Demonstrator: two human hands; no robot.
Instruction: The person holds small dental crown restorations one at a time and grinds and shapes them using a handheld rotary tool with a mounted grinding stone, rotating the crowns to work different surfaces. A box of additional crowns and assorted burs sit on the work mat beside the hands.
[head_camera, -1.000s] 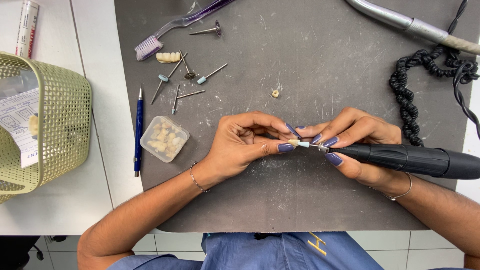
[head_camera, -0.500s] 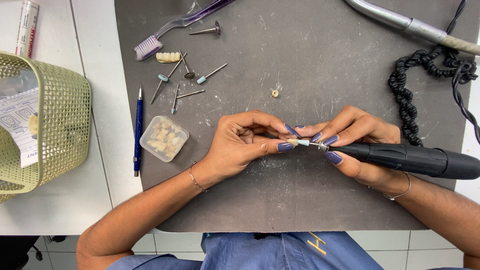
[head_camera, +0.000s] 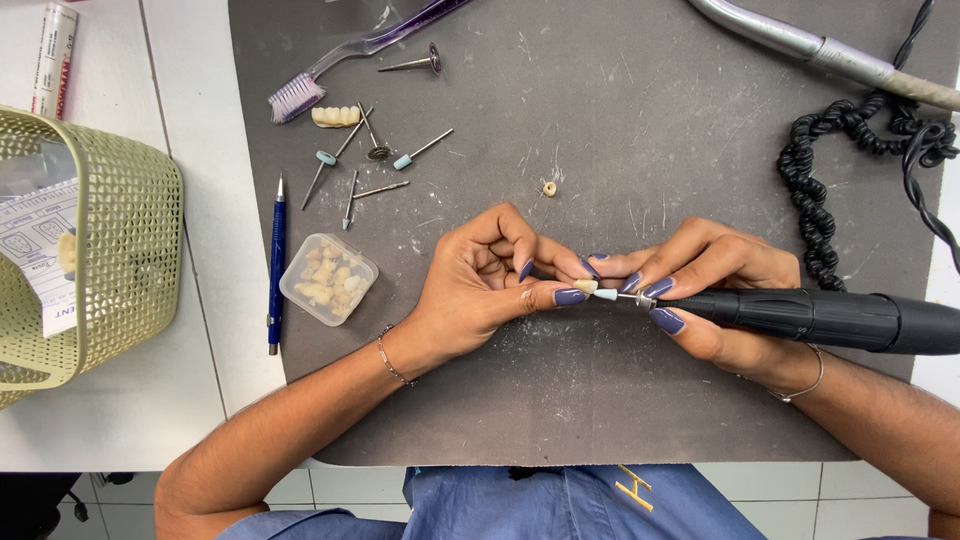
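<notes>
Left hand (head_camera: 480, 290) grip is pinching a tiny tooth piece (head_camera: 584, 286).
Right hand (head_camera: 715, 290) is clamping the black handpiece (head_camera: 830, 320), its tip touching the piece, over the grey mat (head_camera: 600, 120).

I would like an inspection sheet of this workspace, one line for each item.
Surface: grey mat, scratched and dusty, on a white table.
Job's things: black handpiece in right hand; small pale piece pinched by left hand at the tool's tip.
Clutter: toothbrush, loose burs, row of teeth, clear box of teeth, blue pen, small ring.
Grippers: both hands closed on their things.
Cables: coiled black cord, metal hose.
Surroundings: green basket, tube.
</notes>
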